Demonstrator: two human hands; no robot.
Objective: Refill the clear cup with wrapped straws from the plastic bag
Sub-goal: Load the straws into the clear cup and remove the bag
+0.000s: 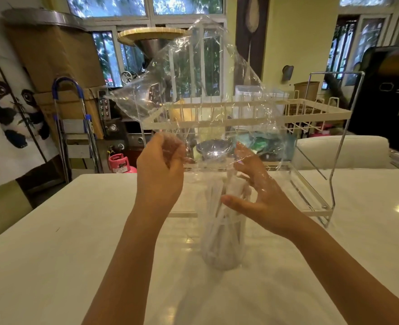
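A clear cup (224, 252) stands on the white table (53, 266), packed with white wrapped straws (217, 207) that stick up above its rim. A large clear plastic bag (193, 85) is held up over the cup, its closed end pointing up and back. My left hand (161, 170) grips the bag's lower left edge with curled fingers. My right hand (257, 191) is partly under the bag's film, fingers spread beside the straw tops, thumb toward the cup. Whether it holds the film is unclear.
A white wire dish rack (311, 113) with a chrome frame and clear drip tray stands just behind the cup. A steel bowl (213, 147) sits under it. A cream chair back (344, 151) is beyond the table on the right, a pink gas canister (119, 163) on the left.
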